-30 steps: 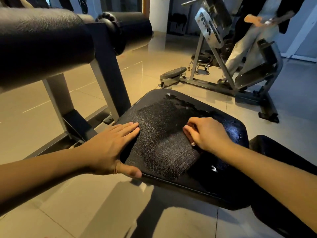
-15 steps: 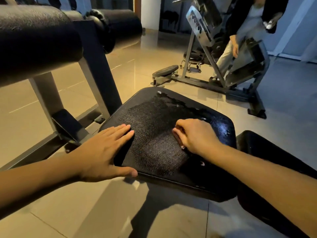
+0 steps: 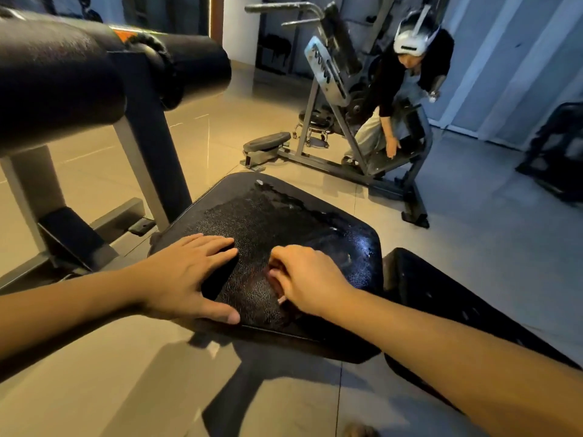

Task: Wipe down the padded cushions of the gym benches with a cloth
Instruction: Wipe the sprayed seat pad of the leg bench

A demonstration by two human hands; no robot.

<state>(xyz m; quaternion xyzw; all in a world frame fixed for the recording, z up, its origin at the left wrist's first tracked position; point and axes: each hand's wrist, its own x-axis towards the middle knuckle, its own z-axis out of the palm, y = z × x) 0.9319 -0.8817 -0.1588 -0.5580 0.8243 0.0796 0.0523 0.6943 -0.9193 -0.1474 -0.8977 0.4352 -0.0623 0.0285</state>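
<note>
Plainly, a dark textured cloth [image 3: 252, 222] is seen spread over the left and middle part of the black seat cushion [image 3: 356, 244], reaching from its far edge toward its near edge; the cushion's right side is left bare and glossy. The left hand [image 3: 186, 275] is laid flat at the cushion's left edge, fingers straight and together, fingertips at the cloth's left border, thumb hooked over the near edge; nothing is gripped by it. The right hand [image 3: 310, 279] is held knuckles up near the middle of the near edge, fingers curled in and bunching the cloth. A second black pad [image 3: 426, 288] is set just beside the cushion's right edge; a thick foam roller [image 3: 56, 80] is mounted above the far left corner; another person [image 3: 407, 86] is bent over a grey machine [image 3: 328, 70] across the tiled floor [image 3: 94, 373].
</note>
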